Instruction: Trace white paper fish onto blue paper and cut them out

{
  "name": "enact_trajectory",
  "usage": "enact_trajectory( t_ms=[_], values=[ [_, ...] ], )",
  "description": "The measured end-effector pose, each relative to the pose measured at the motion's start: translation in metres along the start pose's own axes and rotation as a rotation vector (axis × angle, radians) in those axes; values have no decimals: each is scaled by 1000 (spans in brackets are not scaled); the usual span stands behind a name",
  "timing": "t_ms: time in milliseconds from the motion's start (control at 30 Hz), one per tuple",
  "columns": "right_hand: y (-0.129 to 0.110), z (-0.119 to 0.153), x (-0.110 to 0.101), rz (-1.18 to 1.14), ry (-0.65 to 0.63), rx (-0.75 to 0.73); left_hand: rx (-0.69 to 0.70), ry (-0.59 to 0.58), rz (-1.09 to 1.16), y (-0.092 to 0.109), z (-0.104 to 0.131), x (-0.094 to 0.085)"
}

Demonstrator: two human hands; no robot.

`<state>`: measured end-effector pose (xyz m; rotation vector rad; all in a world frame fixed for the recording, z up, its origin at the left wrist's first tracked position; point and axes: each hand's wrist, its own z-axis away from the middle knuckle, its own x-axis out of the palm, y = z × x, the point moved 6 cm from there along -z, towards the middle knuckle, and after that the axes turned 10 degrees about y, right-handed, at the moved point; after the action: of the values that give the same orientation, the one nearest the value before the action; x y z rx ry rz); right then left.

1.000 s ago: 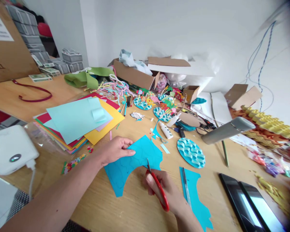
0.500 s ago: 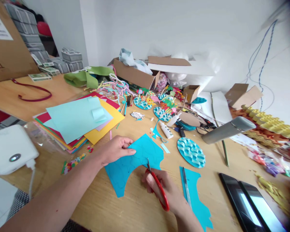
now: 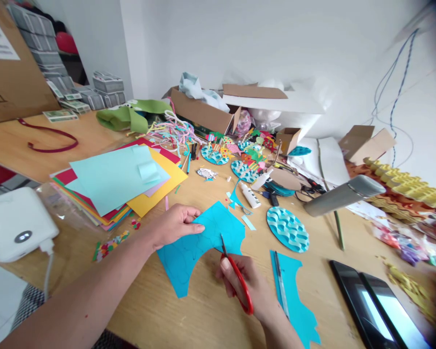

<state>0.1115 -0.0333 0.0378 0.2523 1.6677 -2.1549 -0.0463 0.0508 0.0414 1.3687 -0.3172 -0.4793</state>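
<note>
My left hand (image 3: 178,224) pinches a bright blue sheet of paper (image 3: 212,228) at its upper left edge. Faint drawn lines cross the sheet, and a curved piece is cut out of its lower side. In my right hand (image 3: 240,276) are red-handled scissors (image 3: 245,291), their blades pointing up at the lower right part of the sheet. Right of that hand lies a second blue piece (image 3: 298,300) with jagged edges and a pen (image 3: 281,281) on it. An oval with a wavy pattern (image 3: 287,229) rests farther up.
Coloured paper sheets (image 3: 109,177) are stacked at the left, near a white power bank (image 3: 18,223). Glue bottles (image 3: 250,195), a grey flask (image 3: 343,195) and paper fish (image 3: 254,157) lie behind. Two dark phone-like devices (image 3: 378,305) are at the right.
The scissors and my right hand have shifted very slightly, with the blades at a slightly different angle. My left hand and the sheet look almost the same.
</note>
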Motion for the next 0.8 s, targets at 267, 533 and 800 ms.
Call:
enact_trajectory(
  t_ms=[267,533,800],
  values=[
    [9,-2,1,-32,15,69,4,20,3,-1,-1,-1],
    [10,-3,-1,-43,-31,64,21,63,-66,3,0,-4],
    [7,-2,-1,30,-70,49,10,43,-123,5,1,1]
  ],
)
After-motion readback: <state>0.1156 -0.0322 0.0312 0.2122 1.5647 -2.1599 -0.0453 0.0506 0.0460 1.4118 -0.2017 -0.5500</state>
